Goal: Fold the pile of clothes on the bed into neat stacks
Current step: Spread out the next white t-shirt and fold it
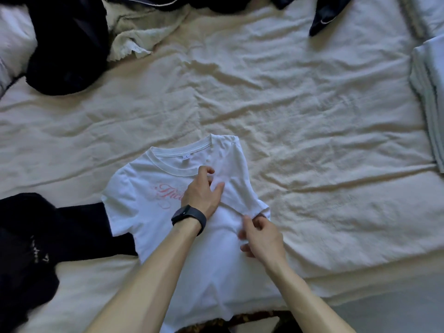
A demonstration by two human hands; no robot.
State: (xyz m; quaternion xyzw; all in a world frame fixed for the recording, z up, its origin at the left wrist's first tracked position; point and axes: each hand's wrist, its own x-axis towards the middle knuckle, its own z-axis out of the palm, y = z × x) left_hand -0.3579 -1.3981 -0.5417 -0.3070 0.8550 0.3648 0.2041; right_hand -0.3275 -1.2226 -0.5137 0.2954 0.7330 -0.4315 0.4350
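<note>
A white T-shirt (pixel 144 188) with pink script on the chest lies face up on the bed (pixel 312 116), collar away from me. Its right side and sleeve are folded inward over the chest. My left hand (pixel 204 191), with a black watch on the wrist, presses on the folded flap near the collar, thumb and fingers around a crease. My right hand (pixel 262 236) pinches the edge of the folded sleeve lower down.
Dark garments (pixel 64 44) and a cream towel (pixel 134 37) lie heaped at the far left. Another dark garment (pixel 31 236) lies at my near left, partly under the shirt. A folded pale stack (pixel 430 97) sits at the right edge. A dark piece (pixel 322 18) lies at the top.
</note>
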